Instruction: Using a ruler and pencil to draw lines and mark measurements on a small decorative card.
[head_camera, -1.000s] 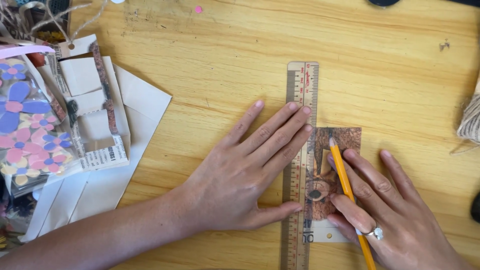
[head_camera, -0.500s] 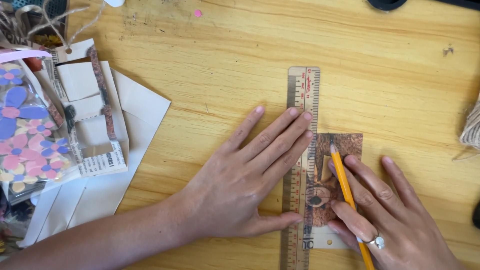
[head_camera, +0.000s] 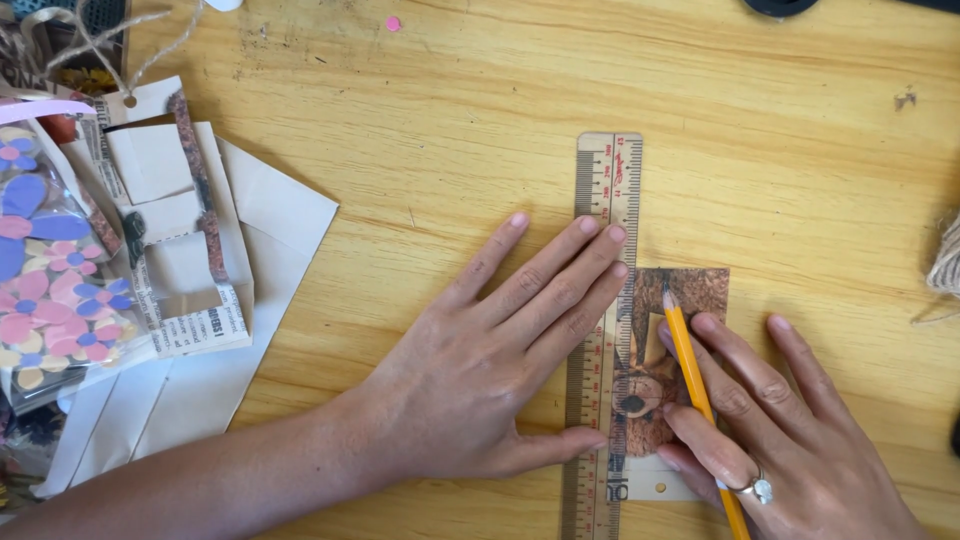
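My left hand (head_camera: 490, 370) lies flat on the wooden table, its fingertips pressing down a wooden ruler (head_camera: 605, 190) that runs straight away from me. My right hand (head_camera: 790, 440) grips a yellow pencil (head_camera: 685, 345), a ring on one finger. The pencil tip rests near the top left of a small brown picture card (head_camera: 700, 290), close against the ruler's right edge. The card lies under the ruler's right side and under my right fingers.
At the left lie cream envelopes (head_camera: 265, 235), newsprint-patterned paper tags (head_camera: 175, 235) and a clear bag of coloured flower shapes (head_camera: 45, 280). Twine (head_camera: 945, 265) sits at the right edge. A dark round object (head_camera: 785, 6) is at the top edge.
The pencil tip has slid a little farther up along the ruler's edge. The left hand and the ruler have stayed in place.
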